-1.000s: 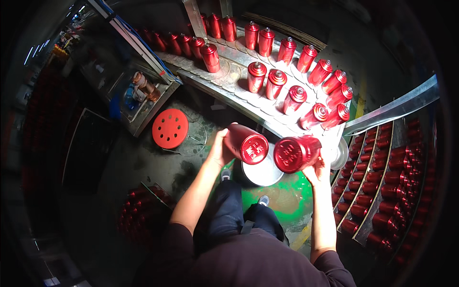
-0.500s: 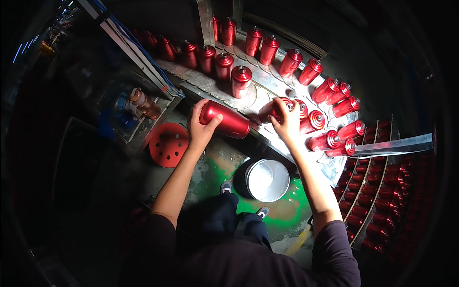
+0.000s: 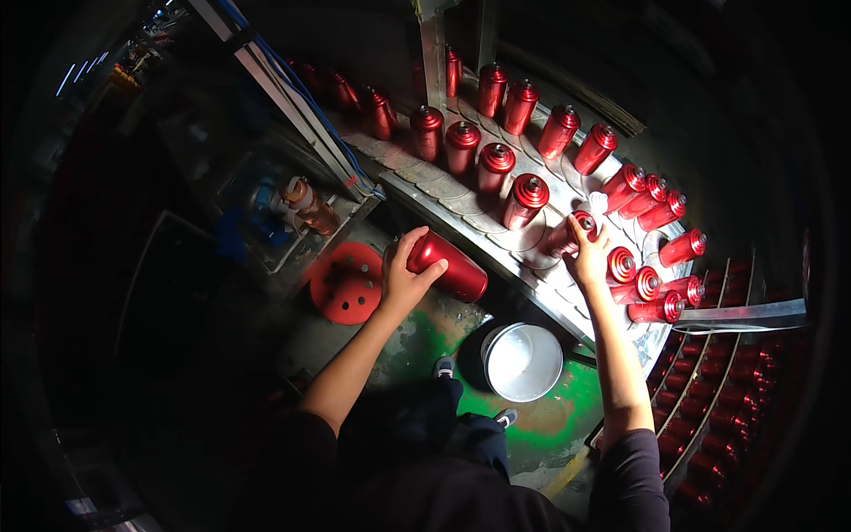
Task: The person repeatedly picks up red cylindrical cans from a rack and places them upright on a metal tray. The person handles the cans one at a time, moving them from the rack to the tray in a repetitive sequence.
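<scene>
My left hand (image 3: 406, 277) is wrapped round a smooth red metallic bottle (image 3: 459, 277), tilted and held in the air off the near edge of the conveyor (image 3: 461, 202). Over on the conveyor, my right hand (image 3: 592, 259) has its fingers closed on the upper part of another red bottle (image 3: 560, 238). That one leans slightly, and the hand covers part of it; whether its base touches the conveyor I cannot tell. To its left along the belt stands a red bottle (image 3: 526, 202) with a stepped top and a small metal tip. Several similar bottles (image 3: 642, 285) stand close by on the right.
A pale round bucket (image 3: 523, 362) stands on the green-stained floor by my feet. Left of it is a red round disc with holes (image 3: 347, 284). A metal post (image 3: 288, 102) with blue cables rises at the left. Racked rows of red bottles (image 3: 709, 399) fill the right.
The view has shifted, so most things appear further right and lower. Bottles in the conveyor's near row have moved right along it. Both hands keep their bottles.
</scene>
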A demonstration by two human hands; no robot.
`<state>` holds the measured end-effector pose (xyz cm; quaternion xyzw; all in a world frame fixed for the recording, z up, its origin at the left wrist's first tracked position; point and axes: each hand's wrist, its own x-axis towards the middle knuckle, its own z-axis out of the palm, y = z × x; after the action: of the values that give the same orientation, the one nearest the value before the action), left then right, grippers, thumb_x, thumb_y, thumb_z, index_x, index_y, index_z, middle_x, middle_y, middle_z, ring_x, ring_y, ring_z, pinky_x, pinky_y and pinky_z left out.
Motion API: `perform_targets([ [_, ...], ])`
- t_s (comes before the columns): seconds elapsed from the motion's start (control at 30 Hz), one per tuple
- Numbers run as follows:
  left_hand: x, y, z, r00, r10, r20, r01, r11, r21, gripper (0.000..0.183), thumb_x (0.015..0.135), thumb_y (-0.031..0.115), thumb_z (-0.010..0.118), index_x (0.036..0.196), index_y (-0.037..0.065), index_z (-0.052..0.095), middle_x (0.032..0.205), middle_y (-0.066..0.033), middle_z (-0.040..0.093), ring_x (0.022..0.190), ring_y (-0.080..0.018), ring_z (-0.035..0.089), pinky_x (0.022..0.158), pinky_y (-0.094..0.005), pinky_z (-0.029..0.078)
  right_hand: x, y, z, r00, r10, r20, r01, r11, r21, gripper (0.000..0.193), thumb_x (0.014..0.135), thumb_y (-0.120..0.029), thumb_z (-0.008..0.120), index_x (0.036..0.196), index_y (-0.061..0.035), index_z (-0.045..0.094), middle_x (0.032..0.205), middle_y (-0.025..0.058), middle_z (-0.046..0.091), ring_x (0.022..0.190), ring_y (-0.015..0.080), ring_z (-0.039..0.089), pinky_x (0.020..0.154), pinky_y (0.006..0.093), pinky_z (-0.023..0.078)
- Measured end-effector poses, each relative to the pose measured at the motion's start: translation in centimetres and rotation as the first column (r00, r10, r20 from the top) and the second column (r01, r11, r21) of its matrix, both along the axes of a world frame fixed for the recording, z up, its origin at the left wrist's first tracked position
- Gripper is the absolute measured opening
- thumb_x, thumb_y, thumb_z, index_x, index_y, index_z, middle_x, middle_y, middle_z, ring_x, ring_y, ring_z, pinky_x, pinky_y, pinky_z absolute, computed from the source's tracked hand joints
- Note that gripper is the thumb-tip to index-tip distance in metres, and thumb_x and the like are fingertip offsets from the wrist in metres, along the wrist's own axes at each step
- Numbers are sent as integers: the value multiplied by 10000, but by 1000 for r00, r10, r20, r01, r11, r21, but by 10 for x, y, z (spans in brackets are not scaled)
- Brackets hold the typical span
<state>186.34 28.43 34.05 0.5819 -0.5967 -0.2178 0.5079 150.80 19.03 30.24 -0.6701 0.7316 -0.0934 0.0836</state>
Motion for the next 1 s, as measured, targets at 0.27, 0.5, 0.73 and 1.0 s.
perform_targets([
  [0.27,38,2,0,991,65,117,-75,994,85,636,734,228,834,1319,144,599,1186,-98,661,1065,-324,554,949,-435,472,-29,164,2,944,131,302,-80,982,-173,763,770,-20,775,1466,-149,492,1418,201,459,1285,368,509,1033,433,467],
  [0.5,62,-52,5,955,74,288,-72,997,-18,651,714,229,835,1318,150,606,1259,-78,662,1070,-339,534,972,-432,458,-36,262,6,781,-262,567,179,964,198,659,788,28,726,1409,-75,534,1304,195,561,1197,348,571,1021,412,479],
  [0.73,95,-145,-5,911,103,400,-64,992,-109,696,689,229,844,1338,193,596,1243,-147,633,1091,-397,524,1014,-454,447,-4,247,11,741,-173,649,139,985,103,653,805,35,711,1420,-78,522,1278,184,586,1101,316,631,875,403,562],
  [1.0,100,-192,-4,903,162,397,-176,984,-2,731,663,202,846,1346,276,596,1201,-257,484,1070,-444,566,977,-460,496,55,155,44,756,135,641,-73,990,-122,686,808,58,713,1446,-63,490,1225,175,619,1056,284,648,925,376,542],
])
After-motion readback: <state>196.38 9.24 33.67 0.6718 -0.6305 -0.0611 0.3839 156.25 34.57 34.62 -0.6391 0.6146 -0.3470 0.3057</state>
